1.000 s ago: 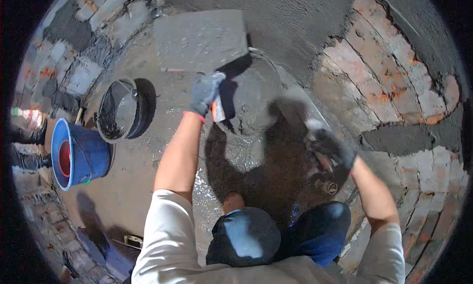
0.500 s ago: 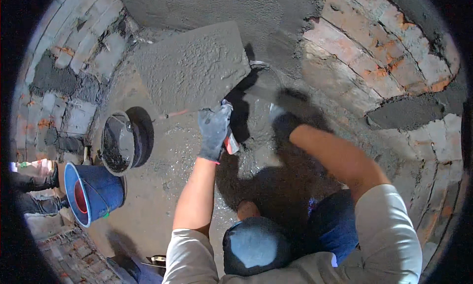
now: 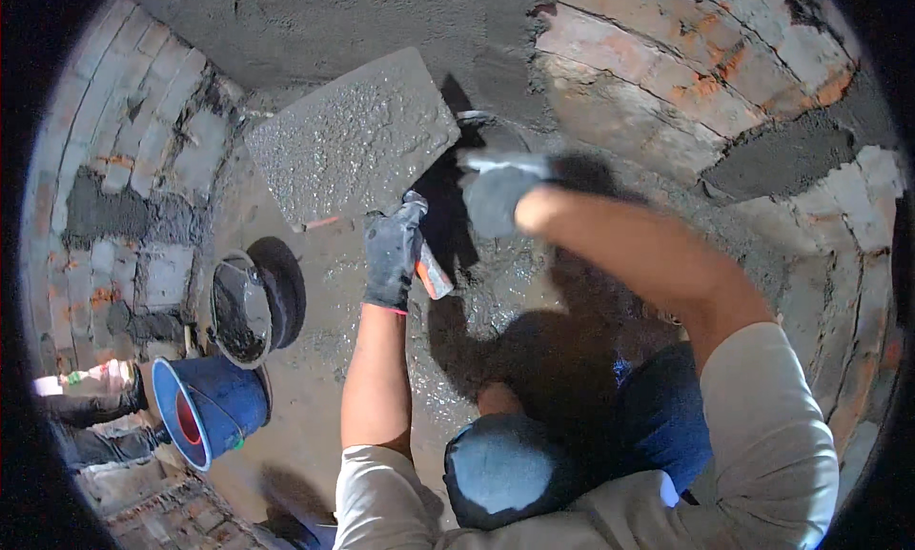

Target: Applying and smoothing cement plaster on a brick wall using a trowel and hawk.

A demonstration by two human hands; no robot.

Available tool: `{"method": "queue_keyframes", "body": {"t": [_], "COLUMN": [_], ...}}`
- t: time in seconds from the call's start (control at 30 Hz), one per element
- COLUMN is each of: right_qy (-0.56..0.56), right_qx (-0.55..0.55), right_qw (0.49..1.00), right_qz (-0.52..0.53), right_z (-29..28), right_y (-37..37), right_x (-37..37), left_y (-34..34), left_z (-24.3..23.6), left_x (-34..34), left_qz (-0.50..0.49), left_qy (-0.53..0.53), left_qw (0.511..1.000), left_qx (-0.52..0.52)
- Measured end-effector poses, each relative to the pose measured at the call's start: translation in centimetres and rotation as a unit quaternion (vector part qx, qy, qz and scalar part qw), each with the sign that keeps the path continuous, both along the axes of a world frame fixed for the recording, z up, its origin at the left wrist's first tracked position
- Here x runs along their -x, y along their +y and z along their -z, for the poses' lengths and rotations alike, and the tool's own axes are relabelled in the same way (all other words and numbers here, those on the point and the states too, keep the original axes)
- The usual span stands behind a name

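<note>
My left hand (image 3: 391,254), in a dark grey glove, is closed at the near edge of a flat mortar board (image 3: 353,135). Wet grey mortar covers the board's upper face. An orange-and-grey handle (image 3: 434,275) sticks out beside this hand; where it joins is hidden. To the right of the board, my gloved right hand (image 3: 498,202) is closed on a trowel. The trowel (image 3: 510,162) shows as a pale, thin streak, smeared by motion. Below both hands lies wet, mortar-smeared floor (image 3: 477,312).
A round black mortar bucket (image 3: 240,307) and a tipped blue bucket (image 3: 221,407) with red inside are at left. Brick walls flank both sides, the right one (image 3: 648,83) partly mortared. Fresh mortar coats the far wall (image 3: 381,21). A person's dark-clothed legs (image 3: 100,421) show at far left.
My right hand has swung left and up toward the board, raising the trowel. The left hand keeps its hold on the board. The whole view has shifted slightly.
</note>
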State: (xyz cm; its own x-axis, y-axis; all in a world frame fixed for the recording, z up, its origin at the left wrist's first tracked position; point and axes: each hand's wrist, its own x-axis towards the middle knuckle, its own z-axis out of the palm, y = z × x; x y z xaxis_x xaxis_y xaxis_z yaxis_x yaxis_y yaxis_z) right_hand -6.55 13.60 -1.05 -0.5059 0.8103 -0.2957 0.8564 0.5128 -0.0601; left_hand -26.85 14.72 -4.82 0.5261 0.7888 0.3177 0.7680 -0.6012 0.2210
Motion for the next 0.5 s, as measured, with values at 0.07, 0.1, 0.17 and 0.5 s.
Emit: {"method": "queue_keyframes", "body": {"t": [0.07, 0.1, 0.17, 0.5], "right_qy": [0.039, 0.066, 0.027, -0.04], "right_qx": [-0.005, -0.021, -0.167, -0.206], "right_qw": [0.997, 0.995, 0.985, 0.97], "right_qz": [0.07, 0.065, 0.017, 0.119], "right_z": [1.0, 3.1, 9.0, 13.1], "right_y": [-3.0, -4.7, -9.0, 1.1], "right_x": [1.5, 2.1, 4.3, -4.1], "left_y": [0.7, 0.7, 0.8, -0.3], "left_z": [0.0, -0.5, -0.5, -2.8], "left_x": [-0.1, -0.8, -0.8, -4.7], "left_qz": [0.065, 0.047, 0.067, -0.036], "left_qy": [-0.057, -0.025, -0.041, -0.107], "left_qw": [0.995, 0.999, 0.997, 0.98], "left_qx": [-0.046, -0.011, -0.005, 0.162]}}
